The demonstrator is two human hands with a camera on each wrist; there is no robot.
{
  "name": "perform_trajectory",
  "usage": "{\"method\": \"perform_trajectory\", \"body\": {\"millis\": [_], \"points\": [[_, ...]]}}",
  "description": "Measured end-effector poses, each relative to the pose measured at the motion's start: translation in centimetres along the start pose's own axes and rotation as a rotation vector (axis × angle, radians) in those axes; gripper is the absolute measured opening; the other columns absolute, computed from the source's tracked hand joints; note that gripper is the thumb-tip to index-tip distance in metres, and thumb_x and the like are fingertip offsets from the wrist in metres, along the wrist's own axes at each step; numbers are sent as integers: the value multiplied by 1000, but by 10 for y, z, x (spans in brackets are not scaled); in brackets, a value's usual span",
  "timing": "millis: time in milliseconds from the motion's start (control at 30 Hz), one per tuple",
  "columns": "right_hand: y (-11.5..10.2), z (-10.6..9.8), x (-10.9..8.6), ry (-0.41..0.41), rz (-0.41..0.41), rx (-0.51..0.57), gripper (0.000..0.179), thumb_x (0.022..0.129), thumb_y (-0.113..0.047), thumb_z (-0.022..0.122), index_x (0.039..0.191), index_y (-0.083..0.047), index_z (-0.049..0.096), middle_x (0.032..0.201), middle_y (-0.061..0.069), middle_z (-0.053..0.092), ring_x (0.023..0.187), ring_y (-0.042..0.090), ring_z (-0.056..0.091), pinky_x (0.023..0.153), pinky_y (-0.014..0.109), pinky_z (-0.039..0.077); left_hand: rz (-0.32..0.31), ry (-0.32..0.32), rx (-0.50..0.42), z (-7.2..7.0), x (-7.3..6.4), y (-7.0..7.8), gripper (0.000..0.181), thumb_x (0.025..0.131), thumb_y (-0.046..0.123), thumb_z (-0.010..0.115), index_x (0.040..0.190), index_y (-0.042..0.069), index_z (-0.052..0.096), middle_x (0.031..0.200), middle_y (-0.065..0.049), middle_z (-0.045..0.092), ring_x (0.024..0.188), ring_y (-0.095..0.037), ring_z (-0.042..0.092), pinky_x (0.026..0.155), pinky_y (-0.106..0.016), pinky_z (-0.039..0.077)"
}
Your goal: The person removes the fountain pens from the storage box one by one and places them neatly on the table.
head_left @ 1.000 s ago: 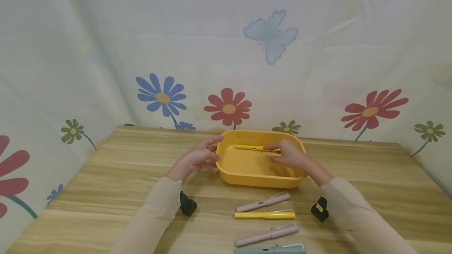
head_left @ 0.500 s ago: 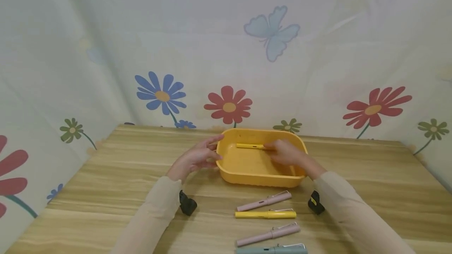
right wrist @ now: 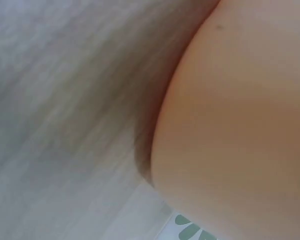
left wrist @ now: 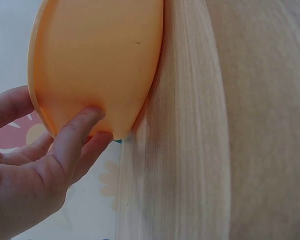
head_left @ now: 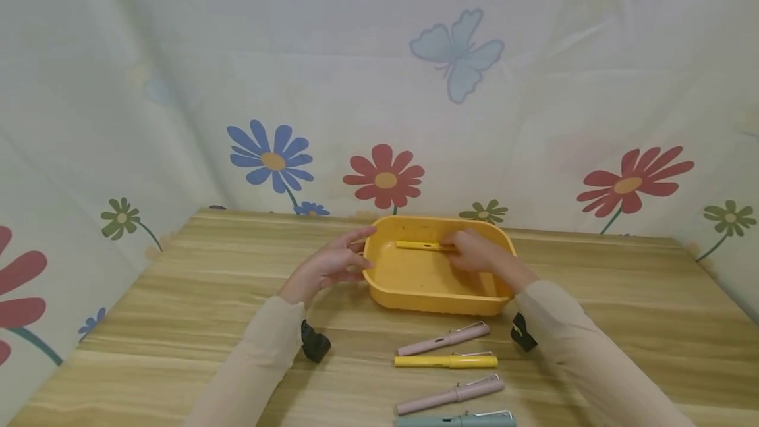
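Note:
A yellow plastic tray [head_left: 433, 302] stands on the table, and my left hand [head_left: 332, 265] rests against its left end. In the left wrist view, the thumb and fingers lie spread on the tray's outer wall [left wrist: 105, 60], extended rather than wrapped around it. Inside the tray, near the back wall, lies a yellow pen [head_left: 415, 246]. My right hand [head_left: 474, 252] reaches in over the right side and grips that pen's right end with curled fingers, which hide it. The right wrist view shows only the tray's outside [right wrist: 230, 125] and the blurred table.
In front of the tray several pens lie in a column: a pink pen [head_left: 441, 340], another yellow pen [head_left: 445, 362], a second pink pen [head_left: 449, 395] and a grey-green pen [head_left: 456, 420] at the frame's bottom edge. A flowered cloth [head_left: 320, 84] hangs behind the table [head_left: 207, 282].
My right hand has closed further around the yellow pen's end and lowered, and the right forearm has swung slightly left. The left hand has stayed in place; the pen has barely shifted.

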State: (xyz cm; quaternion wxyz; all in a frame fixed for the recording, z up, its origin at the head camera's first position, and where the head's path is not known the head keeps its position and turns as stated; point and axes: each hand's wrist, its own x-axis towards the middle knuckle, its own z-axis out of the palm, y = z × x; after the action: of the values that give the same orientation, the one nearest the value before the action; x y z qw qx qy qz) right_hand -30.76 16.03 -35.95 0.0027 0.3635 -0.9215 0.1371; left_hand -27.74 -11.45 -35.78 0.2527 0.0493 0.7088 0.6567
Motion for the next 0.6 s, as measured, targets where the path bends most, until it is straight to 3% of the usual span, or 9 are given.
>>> {"method": "perform_trajectory", "body": {"millis": [167,333,400,500,600], "points": [[4,1,2,-32,-31,57,15,73,3,55,83,2,66,70,8,60,61,10,44,57,20,39,-11,9,0,1,1,0,72,80,-7,53,143,18,26,150,-13,21,128,-36,37,93,-45,44],[3,1,2,-80,-23,65,26,72,3,57,94,2,70,82,8,69,66,9,53,60,19,47,-15,17,6,2,2,1,72,80,-6,54,143,18,27,150,-13,22,128,-35,38,93,-45,45],[1,1,2,-89,-21,44,28,70,5,56,93,1,70,80,7,68,64,10,52,58,19,45,-7,15,11,3,2,1,72,80,-6,54,143,18,27,150,-13,22,127,-35,38,93,-45,44],[-1,1,1,-84,-30,-18,28,65,10,53,85,-1,70,69,2,61,59,9,43,53,18,36,-2,19,13,3,0,1,72,80,-6,53,143,17,27,149,-14,22,127,-36,38,93,-46,44],[0,3,-1,-76,-24,-49,21,63,12,52,69,-4,65,55,-4,41,53,8,30,49,18,24,2,19,10,2,-1,0,72,80,-7,53,143,17,27,149,-15,22,127,-36,38,93,-46,44]]}}
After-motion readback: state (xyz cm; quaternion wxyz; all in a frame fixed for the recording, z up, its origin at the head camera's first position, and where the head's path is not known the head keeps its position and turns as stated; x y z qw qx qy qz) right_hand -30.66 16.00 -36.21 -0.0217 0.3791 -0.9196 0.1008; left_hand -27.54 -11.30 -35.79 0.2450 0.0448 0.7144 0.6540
